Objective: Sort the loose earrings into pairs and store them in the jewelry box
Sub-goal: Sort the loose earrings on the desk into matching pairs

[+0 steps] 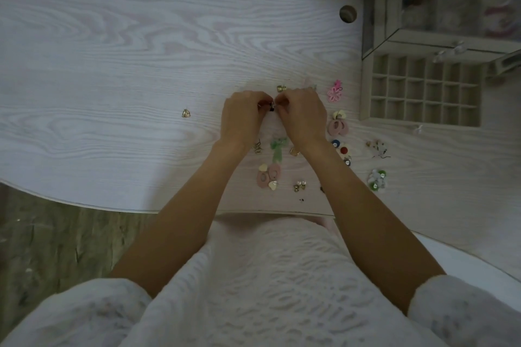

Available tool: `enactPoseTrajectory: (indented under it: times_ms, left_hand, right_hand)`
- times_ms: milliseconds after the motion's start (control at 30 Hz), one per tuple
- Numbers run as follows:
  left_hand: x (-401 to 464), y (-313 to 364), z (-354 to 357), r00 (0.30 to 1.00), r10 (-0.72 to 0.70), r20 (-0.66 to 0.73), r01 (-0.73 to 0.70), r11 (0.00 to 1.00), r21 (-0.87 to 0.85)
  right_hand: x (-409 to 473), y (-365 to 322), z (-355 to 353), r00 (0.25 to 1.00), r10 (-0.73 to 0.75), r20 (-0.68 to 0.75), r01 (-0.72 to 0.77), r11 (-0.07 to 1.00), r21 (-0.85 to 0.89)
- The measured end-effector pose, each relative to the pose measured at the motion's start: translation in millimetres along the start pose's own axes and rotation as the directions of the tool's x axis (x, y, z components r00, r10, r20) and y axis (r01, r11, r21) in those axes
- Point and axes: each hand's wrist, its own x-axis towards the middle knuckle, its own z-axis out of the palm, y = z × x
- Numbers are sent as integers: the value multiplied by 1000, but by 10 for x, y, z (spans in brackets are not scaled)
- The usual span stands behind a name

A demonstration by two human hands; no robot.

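Observation:
My left hand (243, 115) and my right hand (300, 113) meet over the table's middle, and their fingertips pinch a small dark earring (271, 108) between them. Around them lie loose earrings: a gold heart (185, 113) far to the left, a gold stud (281, 88), a pink flower (335, 92), pink ovals with cream hearts (338, 124) and another such pair (269, 176), a green bow (277, 149), felt buttons (341, 149) and a green and white cluster (377, 180). The jewelry box's gridded tray (423, 91) stands to the right; its cells look empty.
The pale wood table (112, 79) has a cable hole (348, 13) at the back. Behind the tray rises a clear-fronted cabinet (439, 0) with blurred items inside. The table's front edge curves just past my forearms. A small tangle of fine earrings (376, 146) lies near the tray.

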Motion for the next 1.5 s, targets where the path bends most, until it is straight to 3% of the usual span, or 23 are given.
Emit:
enactPoseTrajectory:
  times_ms: [100, 233, 367, 500, 600, 733, 833, 1000, 1233, 1500]
  left_hand:
    - [-35, -24, -141, 998, 44, -50, -44, 999, 6]
    - [-242, -213, -542, 958, 159, -239, -167, 986, -14]
    - [-519, -661, -740, 951, -33, -307, 47, 998, 37]
    - [-586, -935, -724, 906, -299, -298, 281, 954, -104]
    - [-524, -950, -685, 898, -353, -262, 336, 936, -106]
    - [-425, -875, -644, 915, -326, -236, 331, 943, -22]
    - [-379, -840, -616, 933, -293, -208, 287, 956, -60]
    - [-321, -569, -353, 982, -175, -69, 168, 981, -99]
    - [-301, -351, -137, 990, -136, -41, 124, 969, -215]
    - [-300, -355, -90, 994, -81, -68, 72, 990, -123]
  right_hand:
    - [-37, 21, -81, 998, -60, -11, 60, 998, -6]
    - [-126, 34, -166, 950, -284, -128, 287, 958, 5]
    - [-103, -80, -82, 936, -332, -115, 334, 943, -5]
    - [13, -249, 64, 936, -352, 17, 352, 932, -85]
    - [74, -383, 137, 930, -355, 93, 364, 924, -113]
    - [88, -481, 167, 933, -333, 138, 348, 931, -110]
    - [36, -470, 190, 933, -333, 140, 349, 930, -113]
    - [-88, -360, 237, 949, -315, 21, 312, 928, -205]
    - [-216, -237, 210, 966, -256, -25, 251, 961, -118]
    - [-185, -295, 249, 969, -245, -26, 239, 960, -149]
